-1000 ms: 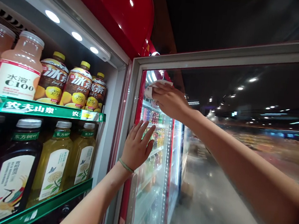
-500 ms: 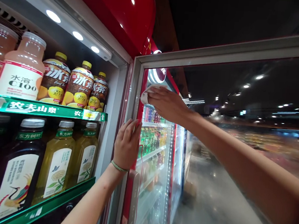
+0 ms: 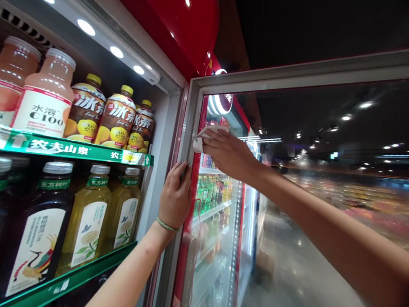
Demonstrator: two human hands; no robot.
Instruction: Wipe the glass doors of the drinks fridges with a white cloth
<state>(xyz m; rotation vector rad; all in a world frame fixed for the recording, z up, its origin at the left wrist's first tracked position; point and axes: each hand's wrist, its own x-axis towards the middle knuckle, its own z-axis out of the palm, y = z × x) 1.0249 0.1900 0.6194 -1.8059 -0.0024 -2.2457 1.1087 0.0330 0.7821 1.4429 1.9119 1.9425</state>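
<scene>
In the head view, my right hand [image 3: 231, 151] presses a crumpled white cloth [image 3: 198, 144] against the upper hinge-side part of the glass door [image 3: 313, 115]. Its fingers lie over the cloth, which shows beyond the fingertips. Lower and to the left, my left hand [image 3: 175, 194] grips the upright door frame [image 3: 189, 128], fingers curled at its edge and the thumb side hidden. A thin green band circles the left wrist. The door stands swung out from the red drinks fridge [image 3: 189, 12].
Left of my hands, fridge shelves with a green price strip [image 3: 96, 152] hold iced tea bottles [image 3: 115, 118], pink drink bottles [image 3: 47, 95] and dark tea bottles [image 3: 43, 234]. Another lit fridge [image 3: 216, 212] shows through the glass. Grey floor [image 3: 285, 287] extends to the right.
My right hand and the cloth have slid slightly down the glass. The left hand stays at the door frame. The whole view has shifted a little, bringing more of the left shelves in.
</scene>
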